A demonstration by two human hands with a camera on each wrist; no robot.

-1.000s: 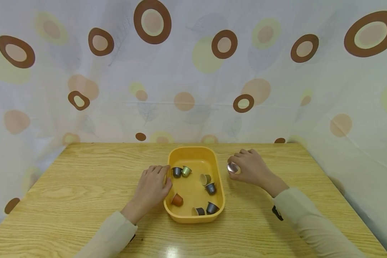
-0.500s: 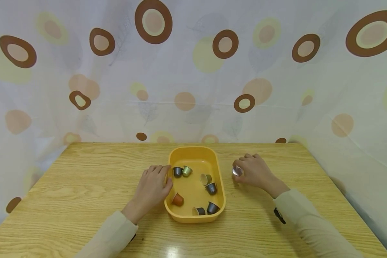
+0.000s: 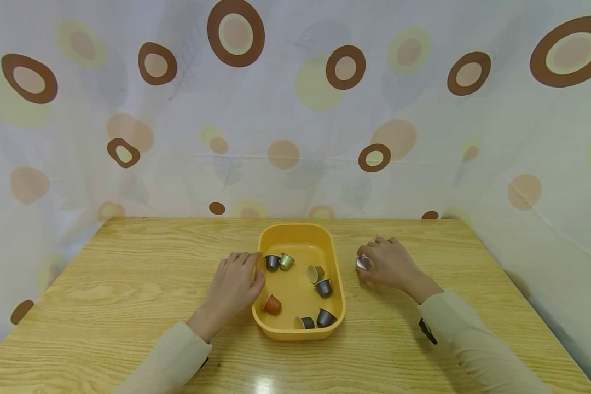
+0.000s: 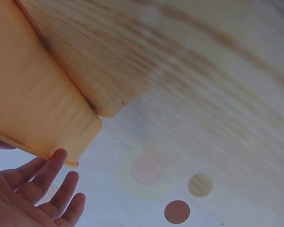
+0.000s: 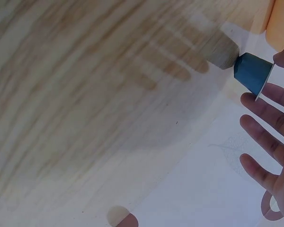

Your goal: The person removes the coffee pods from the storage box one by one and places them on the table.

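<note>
My right hand point(image 3: 386, 262) is low over the table, right of the yellow tray point(image 3: 340, 306). Its thumb and a finger pinch a coffee capsule point(image 3: 364, 262) by the lid rim, the silvery lid facing the tray. The right wrist view shows this capsule point(image 5: 252, 72) as teal, its narrow end right at its own reflection in the tabletop; the other fingers are spread. My left hand point(image 3: 233, 287) rests at the tray's left rim, fingertips on the edge and fingers loosely extended. Several capsules lie in the tray, among them an orange one point(image 3: 272, 305) and a light green one point(image 3: 287, 261).
The glossy wood-grain table point(image 3: 152, 273) ends at a hanging cloth point(image 3: 285, 186) with printed circles, which also closes off both sides. Dark capsules point(image 3: 325, 317) lie by the tray's near right corner, and others sit along its right wall.
My right hand has moved slightly right and down with the capsule, closer to the tabletop. The left hand and the tray have stayed in place.
</note>
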